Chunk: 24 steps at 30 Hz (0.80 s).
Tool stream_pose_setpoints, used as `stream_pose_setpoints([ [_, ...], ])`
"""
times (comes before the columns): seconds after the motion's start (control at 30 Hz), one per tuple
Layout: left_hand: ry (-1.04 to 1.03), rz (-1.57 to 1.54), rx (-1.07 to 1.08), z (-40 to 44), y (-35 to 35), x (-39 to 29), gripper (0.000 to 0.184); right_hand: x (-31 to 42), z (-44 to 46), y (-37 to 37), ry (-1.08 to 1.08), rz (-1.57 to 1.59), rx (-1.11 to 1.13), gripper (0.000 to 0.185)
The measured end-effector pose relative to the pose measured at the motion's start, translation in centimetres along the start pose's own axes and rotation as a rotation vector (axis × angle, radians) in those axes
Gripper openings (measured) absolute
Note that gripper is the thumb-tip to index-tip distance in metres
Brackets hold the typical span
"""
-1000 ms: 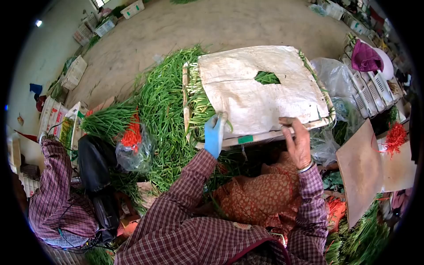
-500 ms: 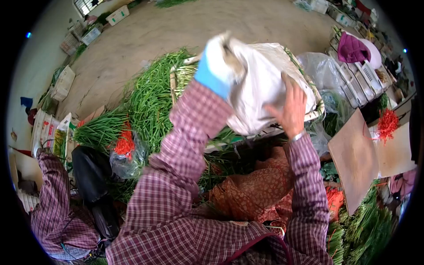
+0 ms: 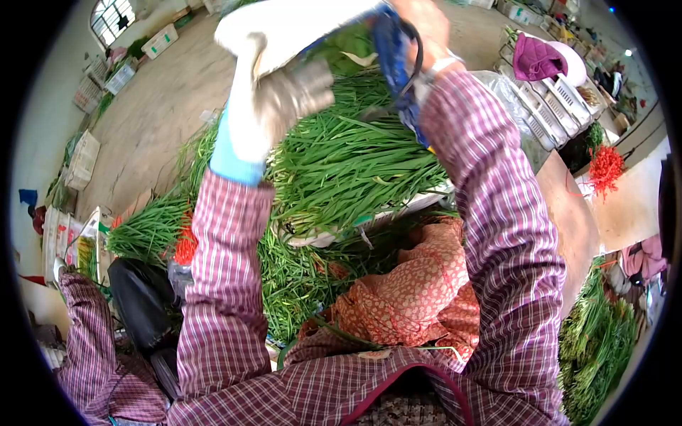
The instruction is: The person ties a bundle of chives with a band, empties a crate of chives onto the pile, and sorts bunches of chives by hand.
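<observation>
My left hand (image 3: pixel 273 106), in a white and blue glove, is raised over the basket, its fingers smeared by motion beside the lifted white sheet (image 3: pixel 298 25). At the top of the view, my bare right hand (image 3: pixel 426 32) is closed on the sheet's far end, where a dark blue part (image 3: pixel 391 64) hangs down. Long green stalks with leaves (image 3: pixel 355 156) lie uncovered in the basket beneath both hands. The basket's near rim (image 3: pixel 405 211) shows below them.
Loose greens (image 3: pixel 291 277) spill in front of the basket. A co-worker's sleeve (image 3: pixel 89 319) is at the left. Stacked white crates (image 3: pixel 550 92) stand at right, near red ties (image 3: pixel 606 169) and a brown board (image 3: pixel 568 220).
The white sheet has come up off the basket, uncovering the green stalks. Both my hands have moved up and away from me, and the view has shifted.
</observation>
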State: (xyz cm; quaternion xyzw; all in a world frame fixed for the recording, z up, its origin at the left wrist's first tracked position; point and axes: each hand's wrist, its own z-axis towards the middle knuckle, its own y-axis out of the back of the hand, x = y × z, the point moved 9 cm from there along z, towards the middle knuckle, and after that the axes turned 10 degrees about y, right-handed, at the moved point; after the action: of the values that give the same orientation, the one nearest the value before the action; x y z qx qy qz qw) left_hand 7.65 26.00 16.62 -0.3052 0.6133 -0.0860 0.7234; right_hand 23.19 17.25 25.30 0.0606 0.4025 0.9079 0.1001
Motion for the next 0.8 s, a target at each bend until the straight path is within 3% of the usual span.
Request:
stream_pose_setpoints([
  [0.03,0.158,-0.13,0.06,-0.7,-0.4,1.9,0.092,1.0,0.5,-0.4,0.039,0.012,-0.05,0.039],
  [0.07,0.163,-0.02,0.031,-0.9,-0.7,3.1,0.106,2.1,0.9,-0.9,0.079,0.022,-0.098,0.037],
  [0.13,0.205,-0.077,-0.039,0.1,-1.0,3.8,0.106,4.2,0.5,-1.9,0.209,0.07,-0.049,0.029],
  [0.2,0.062,-0.108,0.253,2.3,-3.8,2.0,0.078,3.8,-0.4,-2.4,0.197,0.121,0.038,0.031],
  [0.23,0.042,0.011,0.245,3.4,-4.4,1.8,0.068,2.7,-0.5,-1.9,0.184,0.108,0.035,0.031],
  [0.3,0.131,-0.405,0.316,6.5,-4.7,0.9,0.064,0.5,-0.6,0.6,0.188,0.082,-0.083,0.035],
  [0.33,0.047,-0.143,0.18,7.2,-5.3,-0.3,0.063,0.7,-1.6,2.8,0.208,-0.008,-0.205,0.038],
  [0.37,0.05,-0.142,0.193,7.5,-6.8,-1.9,0.063,1.2,-3.0,5.5,0.274,-0.019,-0.35,0.035],
  [0.43,-0.117,-0.323,0.01,8.3,-7.3,-7.3,0.044,1.1,-5.9,8.6,0.216,0.083,-0.406,0.031],
  [0.47,-0.188,-0.307,0.025,9.4,-6.6,-9.7,0.048,1.3,-7.4,9.3,0.223,0.094,-0.397,0.03],
  [0.57,-0.43,-0.16,-0.04,13.6,0.8,-17.5,0.059,1.6,-13.4,10.9,0.198,-0.087,-0.344,0.029],
  [0.63,-0.521,-0.059,-0.171,15.6,6.9,-20.2,0.066,0.3,-19.0,10.6,0.059,-0.17,-0.218,0.029],
  [0.7,-0.519,0.038,-0.334,15.9,12.6,-19.2,0.074,-2.3,-24.7,8.6,-0.121,-0.055,-0.007,0.028],
  [0.77,-0.387,0.142,-0.576,15.3,18.3,-15.0,0.061,-4.1,-30.4,7.0,-0.257,0.031,0.095,0.029],
  [0.8,-0.306,0.23,-0.545,16.2,20.8,-12.2,0.061,-4.6,-32.4,6.3,-0.32,0.076,0.116,0.031],
])
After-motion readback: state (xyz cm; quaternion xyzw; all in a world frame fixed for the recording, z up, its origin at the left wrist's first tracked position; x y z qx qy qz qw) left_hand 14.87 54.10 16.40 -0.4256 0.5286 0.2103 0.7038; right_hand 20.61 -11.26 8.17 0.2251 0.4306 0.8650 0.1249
